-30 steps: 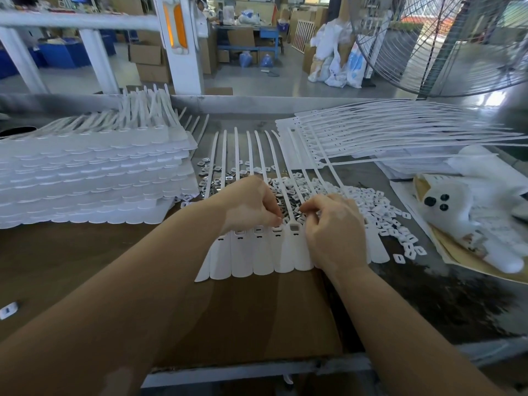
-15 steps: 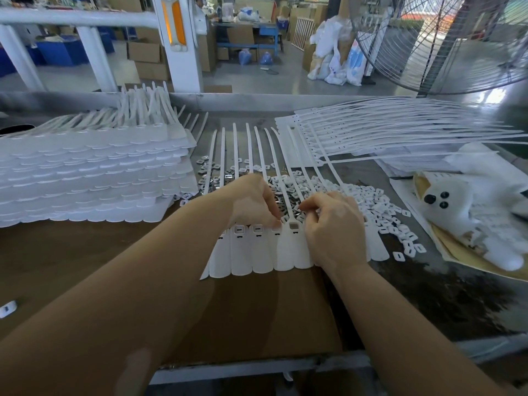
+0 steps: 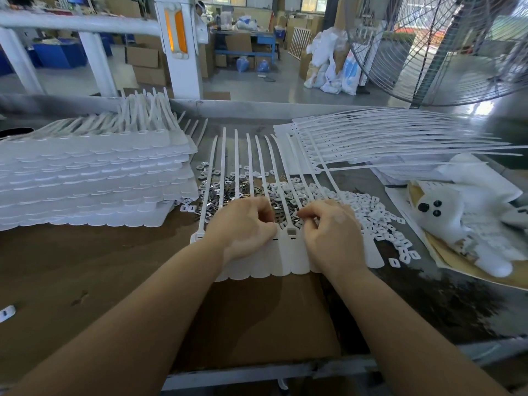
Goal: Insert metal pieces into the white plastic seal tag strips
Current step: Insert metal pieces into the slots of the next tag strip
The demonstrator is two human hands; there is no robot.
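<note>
Left hand (image 3: 243, 224) and right hand (image 3: 328, 227) rest curled on the row of seal tag strips (image 3: 290, 252); whether either pinches anything cannot be told. One open tag slot (image 3: 291, 231) sits between them. Metal pieces (image 3: 228, 190) heaped just beyond the knuckles.

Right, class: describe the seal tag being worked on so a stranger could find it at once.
Find the two hands, left hand and right hand, on the joined tag sheet. The tag between them shows an open square socket; its neighbours show only slits.
</note>
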